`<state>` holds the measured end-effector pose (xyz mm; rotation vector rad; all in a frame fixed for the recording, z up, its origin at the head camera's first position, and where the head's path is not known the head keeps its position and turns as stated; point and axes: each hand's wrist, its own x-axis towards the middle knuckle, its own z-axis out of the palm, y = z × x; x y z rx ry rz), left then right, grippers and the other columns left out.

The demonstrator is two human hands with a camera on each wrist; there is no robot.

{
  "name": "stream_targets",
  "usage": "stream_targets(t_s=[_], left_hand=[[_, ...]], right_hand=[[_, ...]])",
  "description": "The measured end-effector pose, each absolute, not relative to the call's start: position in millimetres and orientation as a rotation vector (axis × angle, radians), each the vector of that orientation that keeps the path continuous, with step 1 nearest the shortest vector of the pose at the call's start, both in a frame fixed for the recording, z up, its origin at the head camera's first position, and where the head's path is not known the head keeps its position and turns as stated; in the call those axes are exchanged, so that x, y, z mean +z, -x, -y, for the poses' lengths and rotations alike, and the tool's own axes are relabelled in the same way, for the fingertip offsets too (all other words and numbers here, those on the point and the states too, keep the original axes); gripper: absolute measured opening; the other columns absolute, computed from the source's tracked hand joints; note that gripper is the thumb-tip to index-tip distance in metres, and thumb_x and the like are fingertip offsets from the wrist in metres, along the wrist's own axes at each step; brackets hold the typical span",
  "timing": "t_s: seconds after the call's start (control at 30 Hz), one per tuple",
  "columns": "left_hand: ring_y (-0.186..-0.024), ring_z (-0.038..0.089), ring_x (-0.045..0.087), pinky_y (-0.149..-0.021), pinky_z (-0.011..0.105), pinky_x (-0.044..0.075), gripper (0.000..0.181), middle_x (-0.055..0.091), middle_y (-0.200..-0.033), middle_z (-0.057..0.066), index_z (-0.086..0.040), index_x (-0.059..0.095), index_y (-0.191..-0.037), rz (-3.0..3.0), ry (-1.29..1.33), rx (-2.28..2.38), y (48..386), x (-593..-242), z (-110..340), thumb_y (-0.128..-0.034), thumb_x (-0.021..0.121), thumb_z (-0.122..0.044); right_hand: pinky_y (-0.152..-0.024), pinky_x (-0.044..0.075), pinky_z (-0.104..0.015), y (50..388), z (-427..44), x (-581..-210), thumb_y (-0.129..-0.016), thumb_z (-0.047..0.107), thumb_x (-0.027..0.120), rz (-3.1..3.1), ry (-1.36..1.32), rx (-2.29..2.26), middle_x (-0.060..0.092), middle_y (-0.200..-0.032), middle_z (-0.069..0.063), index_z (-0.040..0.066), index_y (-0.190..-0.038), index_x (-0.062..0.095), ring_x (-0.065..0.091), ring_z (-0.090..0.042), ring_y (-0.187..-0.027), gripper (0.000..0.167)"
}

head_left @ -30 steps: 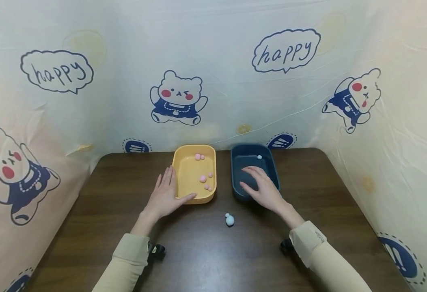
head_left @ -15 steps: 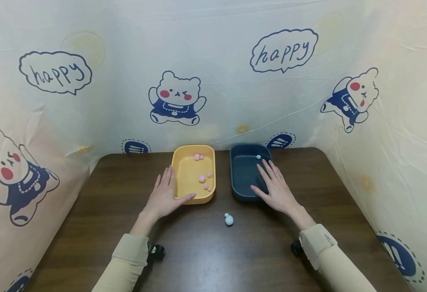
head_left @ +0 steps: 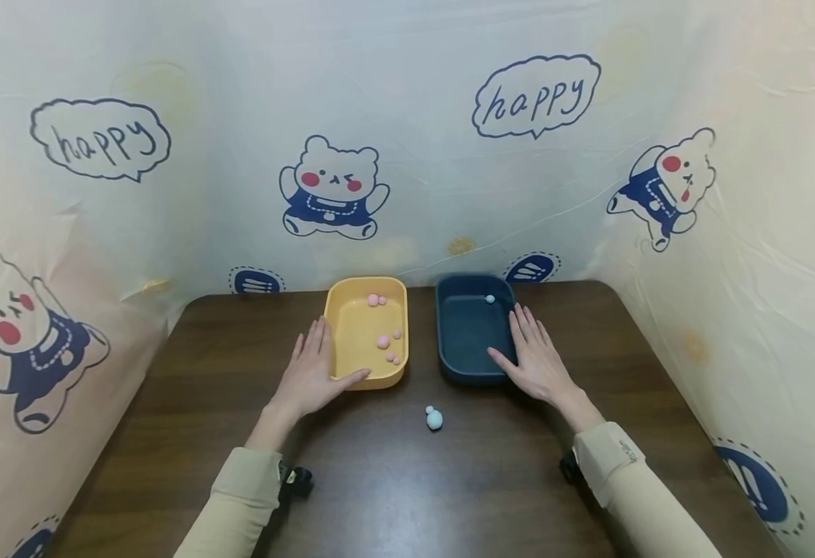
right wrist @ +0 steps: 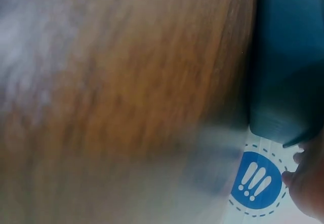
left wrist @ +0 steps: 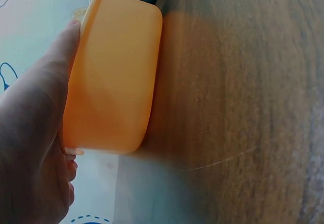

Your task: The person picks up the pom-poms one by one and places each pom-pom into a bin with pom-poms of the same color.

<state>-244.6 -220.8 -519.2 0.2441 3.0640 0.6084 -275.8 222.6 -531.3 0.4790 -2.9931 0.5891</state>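
In the head view my left hand (head_left: 310, 374) rests with straight fingers along the left side of the yellow tray (head_left: 352, 341), its thumb at the near left corner. Several pink balls, among them one (head_left: 383, 341), lie in that tray. My right hand (head_left: 541, 364) lies spread at the right side of the dark blue tray (head_left: 473, 378), the thumb over its near rim. One small light blue ball (head_left: 490, 299) is at the far end of the blue tray. In the left wrist view my left hand (left wrist: 38, 112) touches the orange-looking tray wall (left wrist: 114, 72).
On the brown table (head_left: 379, 496), in front of the gap between the trays, lies a light blue piece (head_left: 435, 419) with a smaller ball touching it. A printed sheet (head_left: 407, 77) with bears and lettering stands behind and at both sides.
My right hand has moved right from over the blue tray to its right side, and its fingers have straightened. My left hand has stayed at the yellow tray.
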Motion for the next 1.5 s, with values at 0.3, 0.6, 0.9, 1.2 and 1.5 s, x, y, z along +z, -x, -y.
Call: stream_targets(t_s=[0.3, 0.6, 0.9, 1.2, 1.5], left_hand=[[-0.173, 0.044, 0.008, -0.141, 0.065, 0.007, 0.137, 0.003, -0.186, 0.024, 0.004, 0.005, -0.174, -3.069, -0.229, 0.627, 247.6, -519.7, 224.1, -0.09, 0.057, -0.091], [-0.174, 0.043, 0.008, -0.141, 0.066, 0.009, 0.136, 0.001, -0.186, 0.021, 0.001, 0.002, -0.175, -3.087, -0.259, 0.595, 247.7, -522.2, 221.8, -0.0905, 0.056, -0.091], [-0.174, 0.04, 0.013, -0.141, 0.064, 0.012, 0.12, 0.007, -0.187, 0.017, -0.004, 0.008, -0.177, -3.139, -0.383, 0.614, 236.9, -518.4, 216.2, -0.0987, 0.057, -0.081], [-0.163, 0.033, 0.044, -0.134, 0.06, 0.035, 0.088, 0.041, -0.178, 0.011, -0.007, 0.041, -0.169, -3.094, -0.949, 0.882, 184.3, -513.5, 170.1, -0.098, 0.085, -0.035], [-0.158, 0.029, 0.051, -0.131, 0.054, 0.041, 0.075, 0.052, -0.17, 0.014, -0.007, 0.058, -0.158, -3.071, -1.123, 0.866, 171.5, -519.6, 146.9, -0.0937, 0.09, -0.026]], right_hand=[[-0.141, 0.01, -0.064, 279.0, -217.7, -529.0, -0.109, 0.067, 0.047, 3.011, -0.441, 0.494, 0.011, -0.185, -0.024, -0.005, -0.173, 0.014, 0.006, -0.041, -0.174, 0.102], [-0.141, 0.01, -0.063, 276.0, -221.9, -530.5, -0.109, 0.066, 0.046, 3.032, -0.442, 0.448, 0.012, -0.184, -0.026, -0.007, -0.173, 0.015, 0.007, -0.043, -0.174, 0.101], [-0.142, 0.013, -0.059, 275.7, -222.8, -529.6, -0.11, 0.065, 0.046, 3.035, -0.453, 0.473, 0.01, -0.185, -0.025, -0.006, -0.173, 0.013, 0.008, -0.042, -0.174, 0.101], [-0.142, 0.012, -0.059, 277.0, -220.1, -529.5, -0.11, 0.066, 0.045, 3.047, -0.465, 0.496, 0.007, -0.185, -0.024, -0.005, -0.174, 0.011, 0.008, -0.042, -0.174, 0.101], [-0.142, 0.014, -0.059, 275.5, -222.2, -526.0, -0.111, 0.064, 0.046, 3.05, -0.476, 0.506, 0.007, -0.185, -0.026, -0.007, -0.173, 0.01, 0.01, -0.044, -0.173, 0.101]])
